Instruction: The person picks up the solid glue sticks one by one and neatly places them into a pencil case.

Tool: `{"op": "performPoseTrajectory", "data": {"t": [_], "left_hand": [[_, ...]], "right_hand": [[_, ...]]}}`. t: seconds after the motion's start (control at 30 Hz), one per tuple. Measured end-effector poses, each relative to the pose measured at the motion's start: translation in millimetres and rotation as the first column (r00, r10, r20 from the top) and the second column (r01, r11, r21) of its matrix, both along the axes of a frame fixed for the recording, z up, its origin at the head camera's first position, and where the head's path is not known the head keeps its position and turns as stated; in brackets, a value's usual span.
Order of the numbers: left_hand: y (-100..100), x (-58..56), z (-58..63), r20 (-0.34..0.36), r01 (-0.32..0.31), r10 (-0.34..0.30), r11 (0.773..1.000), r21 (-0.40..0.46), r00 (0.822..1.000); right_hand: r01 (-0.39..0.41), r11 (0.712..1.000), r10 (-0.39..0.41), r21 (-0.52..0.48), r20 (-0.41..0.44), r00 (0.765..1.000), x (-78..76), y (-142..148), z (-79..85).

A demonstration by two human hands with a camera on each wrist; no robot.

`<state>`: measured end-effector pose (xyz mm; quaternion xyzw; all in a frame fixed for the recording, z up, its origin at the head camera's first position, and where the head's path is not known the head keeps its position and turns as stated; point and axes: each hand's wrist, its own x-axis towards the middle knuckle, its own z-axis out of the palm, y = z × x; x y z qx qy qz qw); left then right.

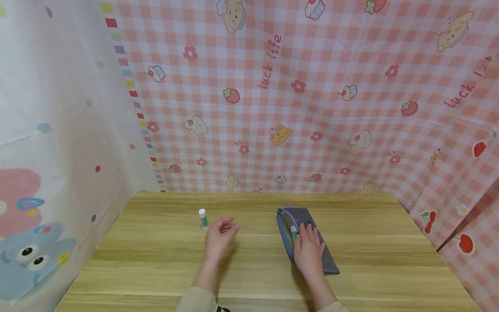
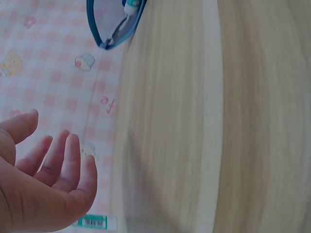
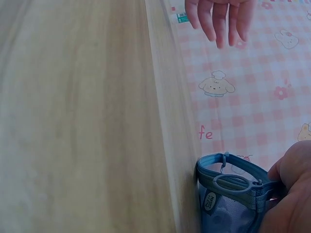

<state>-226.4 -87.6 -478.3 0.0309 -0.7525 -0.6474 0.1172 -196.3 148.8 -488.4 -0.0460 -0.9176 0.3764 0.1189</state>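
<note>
A blue-grey zippered mesh pouch (image 1: 327,255) lies on the table with its mouth gaping to the left. Inside that opening shows a white-capped green glue stick (image 1: 294,233). My right hand (image 1: 309,250) rests on the pouch's upper face, fingers extended; its thumb is hard to make out. In the right wrist view the hand (image 3: 291,194) lies against the pouch's zipped rim (image 3: 233,182). My left hand (image 1: 221,237) hovers, loosely curved and holding nothing, just right of a second glue stick (image 1: 203,219), which stands upright. Only its green label (image 2: 95,222) shows past the left hand (image 2: 53,189).
The wood-grain table (image 1: 156,260) reaches back to a pink checked curtain (image 1: 249,108) with cartoon prints. A pale printed sheet (image 1: 78,130) hangs along the left side. More checked cloth hangs along the right.
</note>
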Motion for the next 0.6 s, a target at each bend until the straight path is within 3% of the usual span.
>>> {"op": "performPoseTrajectory", "data": {"t": [0.17,0.33,0.6], "left_hand": [[-13,-1.0,2.1,0.007,-0.042,0.042,0.998,-0.045,0.999],[-25,-3.9,2.7,-0.030,-0.102,0.101,0.993,-0.065,0.994],[-44,-5.2,6.5,-0.070,-0.220,0.212,0.966,-0.134,0.975]], "right_hand": [[0.002,1.000,-0.002,0.000,0.004,1.000,-0.6,0,-1.1],[0.001,1.000,-0.001,0.001,0.009,1.000,-0.9,0,-1.6],[0.001,1.000,-0.001,-0.004,0.016,1.000,-1.2,0,-0.9]]}}
